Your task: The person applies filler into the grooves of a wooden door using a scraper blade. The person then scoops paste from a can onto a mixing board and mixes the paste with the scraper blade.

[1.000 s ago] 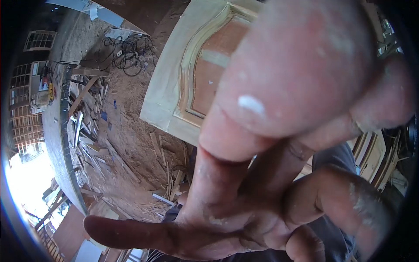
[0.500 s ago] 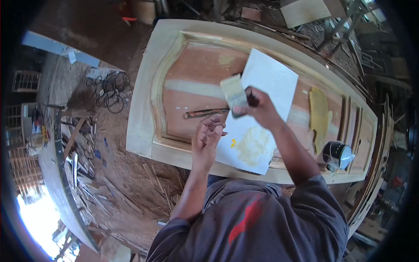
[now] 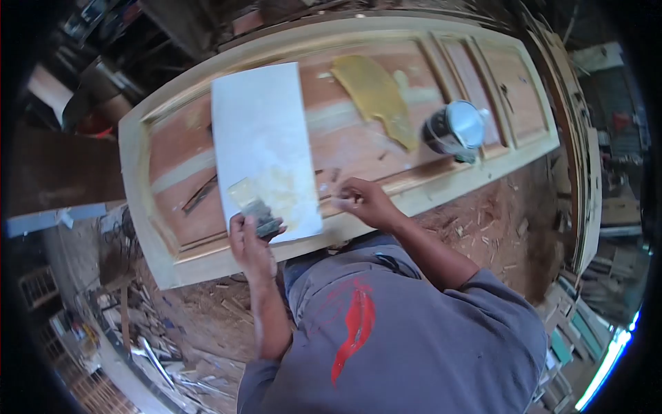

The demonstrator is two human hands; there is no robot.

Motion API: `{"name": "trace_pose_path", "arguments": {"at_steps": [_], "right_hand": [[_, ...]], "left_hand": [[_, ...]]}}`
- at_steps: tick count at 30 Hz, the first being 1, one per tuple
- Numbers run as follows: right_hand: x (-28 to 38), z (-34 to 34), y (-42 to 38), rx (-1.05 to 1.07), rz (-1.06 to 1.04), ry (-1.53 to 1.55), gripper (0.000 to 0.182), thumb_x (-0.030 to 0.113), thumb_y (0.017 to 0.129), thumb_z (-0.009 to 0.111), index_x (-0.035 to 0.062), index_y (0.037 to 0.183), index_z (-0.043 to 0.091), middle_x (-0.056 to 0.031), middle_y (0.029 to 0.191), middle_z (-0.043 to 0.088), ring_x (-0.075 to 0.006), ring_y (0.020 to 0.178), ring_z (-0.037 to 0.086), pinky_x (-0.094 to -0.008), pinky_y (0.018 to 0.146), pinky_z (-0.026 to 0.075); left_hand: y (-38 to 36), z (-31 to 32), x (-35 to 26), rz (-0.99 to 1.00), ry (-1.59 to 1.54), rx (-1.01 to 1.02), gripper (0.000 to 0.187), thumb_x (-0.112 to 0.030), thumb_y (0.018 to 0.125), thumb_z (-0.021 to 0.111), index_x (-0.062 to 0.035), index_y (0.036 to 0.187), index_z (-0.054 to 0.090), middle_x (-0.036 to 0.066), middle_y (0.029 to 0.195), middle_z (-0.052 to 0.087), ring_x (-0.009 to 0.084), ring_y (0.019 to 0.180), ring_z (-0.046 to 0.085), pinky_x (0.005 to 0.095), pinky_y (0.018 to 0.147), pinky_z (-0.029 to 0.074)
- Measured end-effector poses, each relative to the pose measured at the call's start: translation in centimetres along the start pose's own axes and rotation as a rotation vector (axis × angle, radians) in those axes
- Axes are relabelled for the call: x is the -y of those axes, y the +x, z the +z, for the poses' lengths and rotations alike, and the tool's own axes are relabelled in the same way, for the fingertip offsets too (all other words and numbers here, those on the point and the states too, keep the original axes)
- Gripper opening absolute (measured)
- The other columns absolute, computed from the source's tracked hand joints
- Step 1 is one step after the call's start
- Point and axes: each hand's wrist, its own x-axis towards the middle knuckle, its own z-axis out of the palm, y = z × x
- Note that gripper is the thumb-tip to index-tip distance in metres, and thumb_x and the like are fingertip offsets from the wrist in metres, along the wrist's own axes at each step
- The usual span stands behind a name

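Observation:
My left hand (image 3: pixel 251 250) is closed around a putty knife (image 3: pixel 261 215), its broad pale blade pointing up and away over the white board (image 3: pixel 262 124). A cream smear of filler (image 3: pixel 286 196) covers the near part of that board, beside the knife. My right hand (image 3: pixel 365 204) hovers right of the board near the door's front edge, fingers curled in and blurred at the tips; what they hold, if anything, I cannot tell. Under it all lies a wooden panelled door (image 3: pixel 160 265). A dark narrow strip (image 3: pixel 200 194) rests on the door panel, left of the board.
A yellow sheet with ragged edges (image 3: pixel 376 96), like sandpaper, lies on the door beyond my right hand. Further right stands a dark can with a pale top (image 3: pixel 463 125). Wood scraps (image 3: pixel 207 310) litter the ground, and boards (image 3: pixel 589 200) line the right side.
The putty knife has passed from my right hand to my left. My right hand has drawn back to the right of the board. The view has turned, showing more of the door's right end.

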Motion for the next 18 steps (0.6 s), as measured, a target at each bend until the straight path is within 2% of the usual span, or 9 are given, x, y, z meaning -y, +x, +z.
{"name": "trace_pose_path", "arguments": {"at_steps": [2,3,4,7,13,16,18], "right_hand": [[-9.7,-3.6,-3.9,-0.286,0.107,-0.137,0.025,0.021,0.092,0.079,0.0001,0.103,0.072,-0.0123,0.097,0.075,-0.0188,0.090,0.071,-0.0363,0.079,0.056],[-12.2,-6.3,-5.6,-0.357,0.205,-0.174,0.023,0.020,0.092,0.079,0.0001,0.101,0.072,-0.0134,0.096,0.076,-0.0203,0.088,0.072,-0.0370,0.078,0.056],[-13.8,-8.2,-6.9,-0.426,0.306,-0.208,0.021,0.019,0.091,0.078,0.0000,0.099,0.073,-0.0146,0.095,0.076,-0.0219,0.085,0.073,-0.0378,0.076,0.056],[-17.0,-11.6,-7.5,-0.584,0.265,-0.376,0.018,0.017,0.090,0.078,0.0011,0.095,0.073,-0.0167,0.091,0.074,-0.0263,0.083,0.073,-0.0377,0.074,0.056],[-15.8,-9.1,1.3,-0.396,-0.219,-0.537,0.012,0.010,0.085,0.076,0.0056,0.095,0.073,-0.0149,0.091,0.071,-0.0351,0.090,0.067,-0.0461,0.082,0.053],[-14.0,-5.5,5.0,-0.223,-0.316,-0.462,0.013,0.007,0.083,0.074,0.0068,0.096,0.072,-0.0137,0.095,0.071,-0.0355,0.097,0.065,-0.0470,0.087,0.052],[-12.7,-2.8,7.1,-0.197,-0.357,-0.464,0.012,0.006,0.082,0.073,0.0075,0.095,0.072,-0.0133,0.095,0.071,-0.0349,0.098,0.065,-0.0451,0.088,0.052]], "left_hand": [[-1.3,-0.3,2.2,0.034,0.083,0.001,0.022,-0.016,0.104,0.061,0.0005,0.116,0.052,0.012,0.099,0.070,0.0230,0.082,0.074,0.0360,0.066,0.063],[-1.9,-0.3,3.2,0.059,0.109,0.010,0.022,-0.014,0.103,0.064,0.0006,0.116,0.053,0.012,0.099,0.070,0.0214,0.079,0.074,0.0325,0.064,0.062],[-2.5,-0.1,3.5,0.061,0.119,0.010,0.023,-0.013,0.102,0.065,0.0002,0.116,0.053,0.012,0.098,0.070,0.0207,0.079,0.073,0.0317,0.063,0.061],[-4.2,1.0,4.7,0.076,0.157,-0.001,0.024,-0.012,0.100,0.068,-0.0010,0.116,0.054,0.010,0.097,0.070,0.0180,0.076,0.071,0.0293,0.060,0.056],[-6.5,3.2,4.3,0.153,0.198,-0.151,0.023,-0.013,0.098,0.071,-0.0031,0.114,0.057,0.007,0.094,0.069,0.0131,0.070,0.066,0.0259,0.059,0.050],[-7.4,2.5,3.7,0.200,0.240,-0.196,0.023,-0.014,0.098,0.071,-0.0037,0.113,0.057,0.006,0.092,0.069,0.0128,0.070,0.065,0.0258,0.059,0.050],[-8.3,2.1,3.4,0.187,0.231,-0.255,0.021,-0.014,0.098,0.071,-0.0041,0.112,0.058,0.006,0.091,0.069,0.0124,0.069,0.065,0.0257,0.060,0.050]]}}
